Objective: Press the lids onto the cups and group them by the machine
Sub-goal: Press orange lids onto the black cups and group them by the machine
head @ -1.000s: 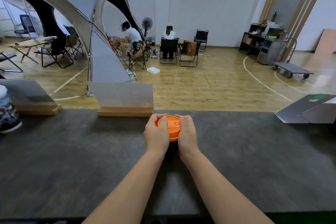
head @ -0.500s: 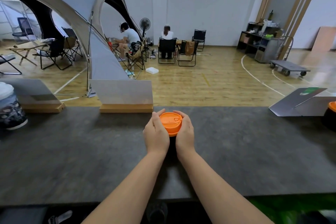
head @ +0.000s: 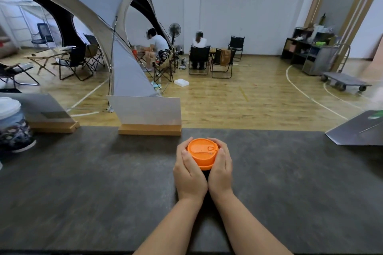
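Note:
An orange lid (head: 202, 151) sits on top of a dark cup that my hands almost fully hide, in the middle of the dark counter (head: 87, 188). My left hand (head: 189, 174) wraps the cup from the left, thumb up against the lid's rim. My right hand (head: 220, 170) wraps it from the right, fingers curled round the far side. A second cup (head: 12, 128) with a white lid and a dark patterned sleeve stands at the counter's far left edge.
An acrylic sign in a wooden base (head: 149, 115) stands just behind the cup, another sign (head: 48, 113) further left. A grey slanted panel (head: 360, 130) lies at the right edge. Beyond the counter are a tent, folding chairs and seated people.
The view has shifted slightly, and the orange-lidded cup at the right edge half a second ago is out of view. My hands have slid lower round the cup, exposing more of the lid.

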Demonstrator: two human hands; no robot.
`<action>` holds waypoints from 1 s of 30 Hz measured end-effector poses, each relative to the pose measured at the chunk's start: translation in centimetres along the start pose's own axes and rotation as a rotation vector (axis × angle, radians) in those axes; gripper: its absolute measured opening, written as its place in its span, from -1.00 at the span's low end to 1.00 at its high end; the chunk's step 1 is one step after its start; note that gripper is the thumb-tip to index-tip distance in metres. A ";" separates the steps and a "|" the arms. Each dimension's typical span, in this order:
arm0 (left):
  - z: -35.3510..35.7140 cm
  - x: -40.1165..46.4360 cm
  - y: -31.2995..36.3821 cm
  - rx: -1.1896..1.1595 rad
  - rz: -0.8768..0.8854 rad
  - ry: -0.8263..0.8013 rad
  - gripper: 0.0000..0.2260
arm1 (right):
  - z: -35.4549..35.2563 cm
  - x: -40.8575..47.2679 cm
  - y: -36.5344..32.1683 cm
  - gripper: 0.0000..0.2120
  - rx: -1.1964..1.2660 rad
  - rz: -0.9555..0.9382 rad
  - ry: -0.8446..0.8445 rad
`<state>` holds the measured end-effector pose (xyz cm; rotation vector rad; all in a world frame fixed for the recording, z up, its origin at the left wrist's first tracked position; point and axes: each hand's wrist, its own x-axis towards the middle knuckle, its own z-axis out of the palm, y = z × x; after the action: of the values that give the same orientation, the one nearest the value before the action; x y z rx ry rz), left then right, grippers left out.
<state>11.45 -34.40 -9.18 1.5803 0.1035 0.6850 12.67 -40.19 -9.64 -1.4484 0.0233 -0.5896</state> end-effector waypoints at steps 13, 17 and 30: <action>-0.8 0.8 0.1 -0.233 -0.178 -0.186 -0.66 | -0.3 -0.3 0.4 -0.64 0.043 0.030 -0.043; -0.8 1.0 -0.1 -0.236 -0.151 -0.180 -0.67 | -0.2 -0.2 0.5 -0.68 0.029 0.004 -0.045; -1.0 0.4 0.0 -0.134 -0.140 -0.147 -0.66 | -0.5 -0.2 0.7 -0.67 -0.059 0.008 0.003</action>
<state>11.31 -33.32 -9.08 1.4745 0.0571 0.4560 12.55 -40.54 -10.45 -1.5041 0.0497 -0.5884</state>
